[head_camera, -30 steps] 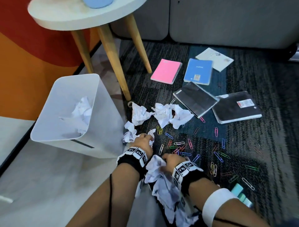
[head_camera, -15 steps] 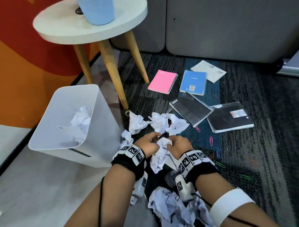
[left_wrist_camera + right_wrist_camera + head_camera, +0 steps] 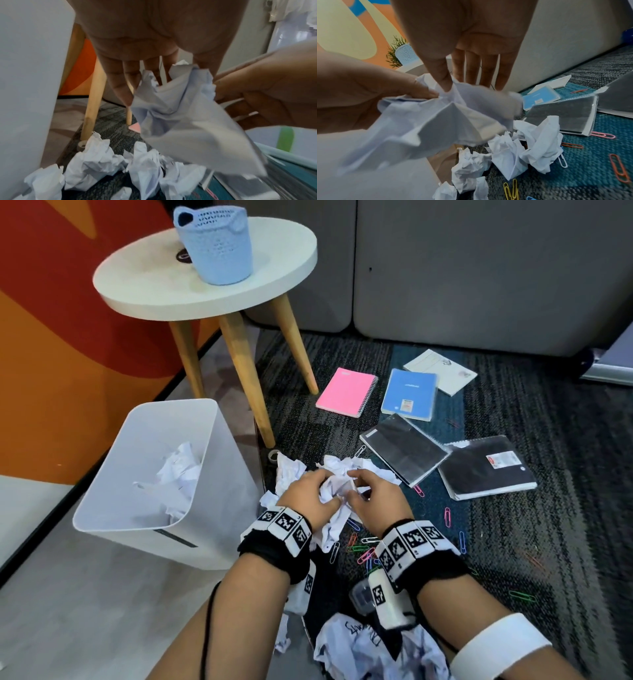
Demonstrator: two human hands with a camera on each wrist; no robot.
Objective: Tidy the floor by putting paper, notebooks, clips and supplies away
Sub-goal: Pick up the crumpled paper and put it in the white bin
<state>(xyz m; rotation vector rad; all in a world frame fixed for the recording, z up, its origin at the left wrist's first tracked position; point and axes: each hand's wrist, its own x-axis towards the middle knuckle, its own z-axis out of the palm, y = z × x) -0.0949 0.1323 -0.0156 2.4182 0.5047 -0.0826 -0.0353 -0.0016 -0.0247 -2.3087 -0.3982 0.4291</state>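
Observation:
I hold one crumpled white paper (image 3: 334, 491) between both hands, above the carpet. My left hand (image 3: 310, 498) pinches its left side and my right hand (image 3: 371, 491) pinches its right side. The left wrist view has the paper (image 3: 180, 108) hanging below my left fingers (image 3: 123, 86). In the right wrist view my right thumb presses into the paper (image 3: 447, 121). More crumpled papers (image 3: 289, 470) lie under my hands and by my arms (image 3: 376, 648). Coloured paper clips (image 3: 363, 549) are scattered on the carpet. Pink (image 3: 346, 392), blue (image 3: 409, 393) and two black notebooks (image 3: 404, 453) lie beyond.
A white bin (image 3: 219, 484) stands just left of my hands, with crumpled paper (image 3: 178, 474) inside. Behind it is a round white table (image 3: 267, 268) on wooden legs, carrying a blue basket (image 3: 217, 248). A tape roll (image 3: 274, 454) lies by one leg. A white pad (image 3: 440, 371) lies near the grey wall.
Both hands have risen off the floor with a crumpled paper between them and moved forward over the paper pile. The head view has tilted up.

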